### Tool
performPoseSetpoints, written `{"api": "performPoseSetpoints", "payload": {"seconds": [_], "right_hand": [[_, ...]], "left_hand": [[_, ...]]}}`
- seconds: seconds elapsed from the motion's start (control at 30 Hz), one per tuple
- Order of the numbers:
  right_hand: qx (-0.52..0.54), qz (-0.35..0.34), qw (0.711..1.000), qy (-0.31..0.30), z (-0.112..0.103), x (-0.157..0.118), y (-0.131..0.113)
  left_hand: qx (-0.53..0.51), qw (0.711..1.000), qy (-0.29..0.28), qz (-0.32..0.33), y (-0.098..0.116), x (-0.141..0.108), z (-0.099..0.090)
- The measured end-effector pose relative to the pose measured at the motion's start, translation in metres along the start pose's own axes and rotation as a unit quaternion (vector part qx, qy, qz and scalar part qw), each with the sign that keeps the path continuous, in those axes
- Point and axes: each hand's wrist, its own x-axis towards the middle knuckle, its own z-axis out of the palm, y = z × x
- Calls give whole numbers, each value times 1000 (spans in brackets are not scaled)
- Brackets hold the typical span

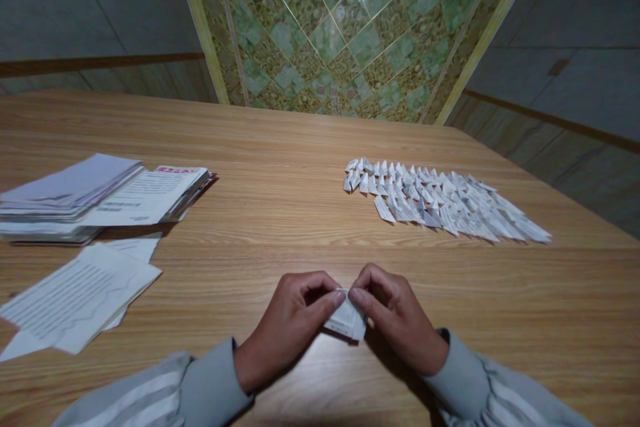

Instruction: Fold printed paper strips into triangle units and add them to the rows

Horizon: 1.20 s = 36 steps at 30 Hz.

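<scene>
A small folded piece of printed paper is held between both hands, just above the near middle of the table. My left hand pinches its upper left edge between thumb and forefinger. On the other side, my right hand pinches the upper right edge the same way, so the two thumbs nearly meet at the top. The lower part of the paper hangs free and shows print and a crease. Fingertips behind the paper are hidden.
Rows of folded paper pieces stand at the right rear of the wooden table. A stack of papers and booklets lies at the left, with loose printed sheets nearer me. A tiled wall rises behind the table.
</scene>
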Motion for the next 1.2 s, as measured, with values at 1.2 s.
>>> {"api": "performPoseSetpoints", "payload": {"seconds": [1.2], "right_hand": [[76, 45, 995, 42, 6, 3, 5]], "left_hand": [[-9, 998, 58, -31, -2, 9, -5]]}}
